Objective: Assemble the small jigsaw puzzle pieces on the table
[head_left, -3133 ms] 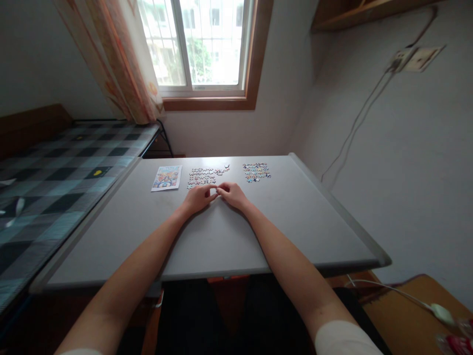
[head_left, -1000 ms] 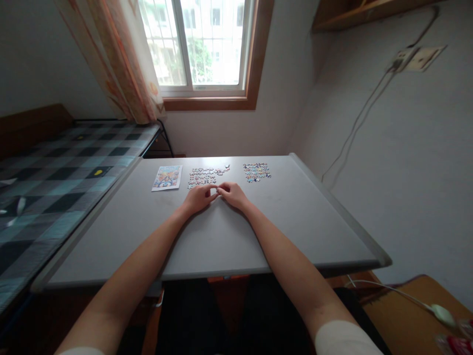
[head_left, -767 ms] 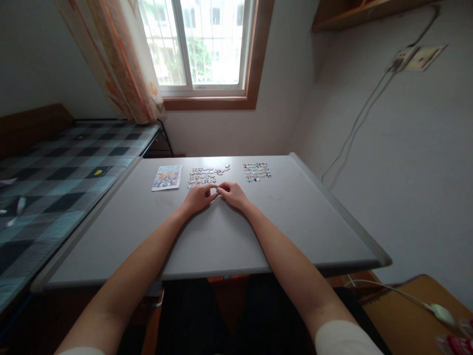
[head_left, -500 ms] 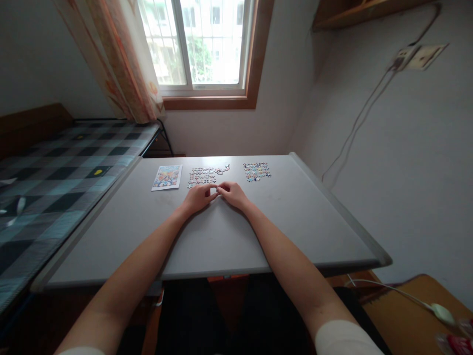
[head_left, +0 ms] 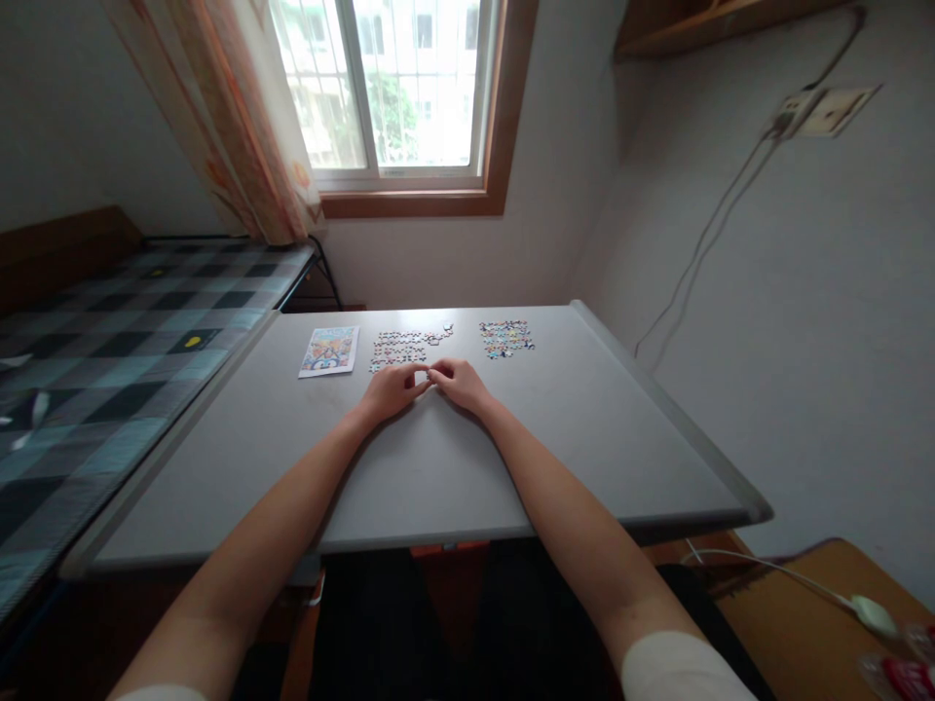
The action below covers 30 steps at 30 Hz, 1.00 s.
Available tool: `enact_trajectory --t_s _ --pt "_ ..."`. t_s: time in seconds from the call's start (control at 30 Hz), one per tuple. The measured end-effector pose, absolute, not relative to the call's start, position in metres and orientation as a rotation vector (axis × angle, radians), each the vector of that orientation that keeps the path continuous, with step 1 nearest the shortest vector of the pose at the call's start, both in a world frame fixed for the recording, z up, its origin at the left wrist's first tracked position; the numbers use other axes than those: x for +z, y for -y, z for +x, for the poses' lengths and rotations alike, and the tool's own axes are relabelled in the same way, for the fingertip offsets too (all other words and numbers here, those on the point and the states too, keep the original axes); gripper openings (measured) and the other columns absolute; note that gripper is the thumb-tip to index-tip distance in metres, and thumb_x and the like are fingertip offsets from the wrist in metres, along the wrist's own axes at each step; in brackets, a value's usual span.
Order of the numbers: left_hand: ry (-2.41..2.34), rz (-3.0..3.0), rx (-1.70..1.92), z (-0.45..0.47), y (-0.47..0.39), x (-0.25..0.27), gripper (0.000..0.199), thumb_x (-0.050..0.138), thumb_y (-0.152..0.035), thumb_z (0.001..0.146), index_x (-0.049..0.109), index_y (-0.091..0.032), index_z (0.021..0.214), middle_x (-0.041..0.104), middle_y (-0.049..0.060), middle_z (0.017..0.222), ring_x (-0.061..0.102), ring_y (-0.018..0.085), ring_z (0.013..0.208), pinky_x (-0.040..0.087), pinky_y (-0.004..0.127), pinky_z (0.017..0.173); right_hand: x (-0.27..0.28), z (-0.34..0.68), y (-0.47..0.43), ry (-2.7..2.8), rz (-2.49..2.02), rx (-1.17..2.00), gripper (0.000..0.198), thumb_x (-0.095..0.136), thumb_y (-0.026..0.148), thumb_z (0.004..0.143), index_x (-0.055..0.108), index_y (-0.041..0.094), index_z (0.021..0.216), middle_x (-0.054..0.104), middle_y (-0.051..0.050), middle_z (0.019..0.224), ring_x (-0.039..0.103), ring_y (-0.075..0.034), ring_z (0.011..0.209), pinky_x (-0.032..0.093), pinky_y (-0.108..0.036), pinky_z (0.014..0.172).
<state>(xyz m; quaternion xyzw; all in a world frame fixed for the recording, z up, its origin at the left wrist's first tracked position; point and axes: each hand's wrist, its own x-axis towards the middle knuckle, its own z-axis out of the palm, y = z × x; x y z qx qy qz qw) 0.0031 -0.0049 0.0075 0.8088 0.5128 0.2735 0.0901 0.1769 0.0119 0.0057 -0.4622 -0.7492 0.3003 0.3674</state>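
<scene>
My left hand (head_left: 392,391) and my right hand (head_left: 459,383) meet fingertip to fingertip just above the table, near the front of a block of jigsaw pieces. Each is closed in a pinch, and a tiny puzzle piece (head_left: 429,374) shows between their tips, mostly covered by the fingers. Behind my left hand lie rows of jigsaw pieces (head_left: 398,339), with a few pieces trailing off to the right. A second group of jigsaw pieces (head_left: 506,337) sits farther right, beyond my right hand. To the left rests a colourful picture sheet (head_left: 330,351).
The grey table (head_left: 584,438) has raised edges on its left and right sides. A bed with a checked cover (head_left: 219,277) stands at left. A wooden stool (head_left: 825,584) with a white cable is at lower right. Ahead are a window and a curtain (head_left: 241,127).
Both hands keep the same pinched pose at the same place. The view has shifted very slightly; the puzzle pieces and picture sheet lie as before.
</scene>
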Motion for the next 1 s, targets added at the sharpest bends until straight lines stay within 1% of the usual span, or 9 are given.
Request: enact_trajectory --t_s 0.17,0.43,0.6,0.73,0.9,1.0 --pt "-1.535 2.398 0.813 0.004 0.006 0.008 0.035 0.055 -0.048 0.08 0.069 -0.023 0.101 0.06 -0.002 0.059 0.049 0.011 0.052 0.033 0.022 0.053 0.007 0.177 -0.011 1.927 -1.181 0.77 0.018 0.056 0.027 0.08 0.069 0.015 0.08 0.066 -0.002 0.072 0.055 -0.011 0.066 0.039 -0.022 0.063" --pt "-1.543 2.374 0.829 0.003 0.006 0.008 0.036 0.054 -0.047 0.081 0.068 -0.024 0.105 0.059 -0.003 0.058 0.05 0.011 0.053 0.034 0.022 0.054 0.006 0.177 -0.009 1.877 -1.165 0.765 0.02 0.056 0.029 0.08 0.069 0.014 0.08 0.064 -0.001 0.068 0.054 -0.011 0.062 0.039 -0.022 0.061" --pt "-1.498 2.386 0.836 0.002 0.005 0.007 0.033 0.055 -0.043 0.081 0.068 -0.023 0.103 0.057 -0.003 0.058 0.049 0.01 0.052 0.034 0.021 0.054 0.003 0.177 -0.012 1.873 -1.159 0.768 0.02 0.056 0.028 0.079 0.069 0.014 0.079 0.066 -0.002 0.07 0.055 -0.011 0.064 0.04 -0.022 0.062" --pt "-1.483 2.381 0.871 0.001 0.004 0.007 0.032 0.055 -0.04 0.081 0.068 -0.022 0.104 0.056 -0.004 0.056 0.047 0.009 0.051 0.033 0.021 0.054 -0.002 0.177 -0.015 1.807 -1.09 0.857 0.02 0.056 0.028 0.079 0.069 0.013 0.082 0.068 -0.004 0.072 0.059 -0.012 0.066 0.043 -0.023 0.064" --pt "-1.518 2.386 0.918 0.003 0.004 0.005 0.033 0.053 -0.044 0.082 0.069 -0.022 0.101 0.057 -0.004 0.055 0.047 0.009 0.05 0.034 0.021 0.054 -0.005 0.177 -0.018 1.656 -1.021 1.03 0.021 0.062 0.028 0.075 0.065 0.013 0.09 0.068 -0.004 0.068 0.062 -0.014 0.065 0.046 -0.025 0.065" --pt "-1.554 2.387 0.915 0.002 0.005 0.008 0.035 0.051 -0.046 0.083 0.069 -0.023 0.102 0.058 -0.003 0.056 0.048 0.009 0.05 0.034 0.022 0.055 -0.005 0.177 -0.018 1.62 -0.966 1.065 0.02 0.061 0.029 0.076 0.062 0.014 0.088 0.068 -0.004 0.068 0.063 -0.013 0.065 0.047 -0.025 0.065"
